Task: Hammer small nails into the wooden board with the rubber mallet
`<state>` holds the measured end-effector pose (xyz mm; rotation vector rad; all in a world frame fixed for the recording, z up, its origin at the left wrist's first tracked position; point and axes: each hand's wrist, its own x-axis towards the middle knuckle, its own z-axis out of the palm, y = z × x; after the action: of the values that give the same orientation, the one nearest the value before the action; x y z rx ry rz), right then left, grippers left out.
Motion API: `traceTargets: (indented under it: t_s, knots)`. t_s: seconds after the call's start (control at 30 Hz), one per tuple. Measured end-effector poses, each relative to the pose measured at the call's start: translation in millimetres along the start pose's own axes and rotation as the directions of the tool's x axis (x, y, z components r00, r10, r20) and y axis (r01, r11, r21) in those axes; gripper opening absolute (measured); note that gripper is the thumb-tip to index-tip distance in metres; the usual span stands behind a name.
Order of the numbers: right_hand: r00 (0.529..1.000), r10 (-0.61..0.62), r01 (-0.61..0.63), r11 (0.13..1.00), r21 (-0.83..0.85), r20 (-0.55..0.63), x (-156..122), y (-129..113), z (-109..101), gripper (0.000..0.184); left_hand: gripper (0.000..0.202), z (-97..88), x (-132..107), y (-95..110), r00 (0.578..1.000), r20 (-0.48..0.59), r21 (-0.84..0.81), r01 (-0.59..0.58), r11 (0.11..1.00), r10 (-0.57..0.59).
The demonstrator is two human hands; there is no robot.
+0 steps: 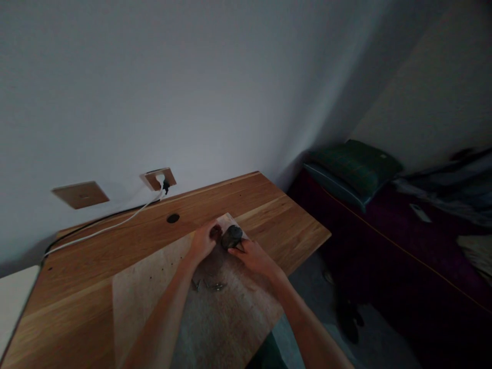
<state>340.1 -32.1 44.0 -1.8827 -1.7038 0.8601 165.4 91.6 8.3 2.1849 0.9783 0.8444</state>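
Note:
A pale wooden board (154,302) lies on the wooden table in front of me. Near its far corner stands a dark, rounded object (232,237), whose kind I cannot make out. My right hand (251,253) grips it from the right, fingers bent around its lower side. Just left of it, my left hand (203,242) has its fingers curled and pinched close to the board; what they hold is hidden in shadow. Several small metal pieces (218,286), looking like screws or nails, lie loose on the board between my forearms.
The table (277,215) meets the wall at the back and has a black round cable hole (172,218). A white cable (126,220) runs from a wall socket (160,179). A bed (369,246) with cushions (353,166) is at the right, shoes (349,318) on the floor beside it.

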Motion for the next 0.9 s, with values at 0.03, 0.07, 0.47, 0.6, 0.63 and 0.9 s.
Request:
traceTargets:
  t_s: [0.03, 0.07, 0.47, 0.6, 0.63, 0.9]
  knots:
    - [1.0, -0.003, 0.003, 1.0, -0.001, -0.008, -1, 0, 1, 0.021, 0.015, 0.4, 0, 0, 1.0, 0.009, 0.009, -0.008, 1.0, 0.008]
    - [1.0, -0.006, 0.006, 1.0, -0.002, -0.015, -2, -1, 1, 0.021, 0.015, 1.0, 1, -1, 1.0, 0.013, 0.016, -0.015, 1.0, 0.015]
    - [0.999, 0.031, -0.032, 0.998, 0.046, 0.015, -1, -5, -8, 0.018, 0.021, -5.1, 2, -3, 0.997, 0.06, 0.028, -0.047, 0.999, 0.045]
    - [0.999, 0.031, -0.032, 0.998, 0.061, 0.01, 0, -3, -6, 0.019, 0.025, -6.6, 2, -1, 0.997, 0.081, 0.011, -0.015, 1.0, 0.014]
    - [0.999, 0.043, -0.044, 0.997, 0.061, 0.011, 0, -2, -6, 0.02, 0.026, -7.2, 2, 0, 0.996, 0.088, 0.004, 0.004, 1.0, -0.004]
    - [0.998, 0.06, -0.063, 0.995, 0.08, 0.03, 3, 1, -7, 0.023, 0.022, -13.1, 3, 1, 0.991, 0.113, -0.099, 0.083, 0.992, -0.072]
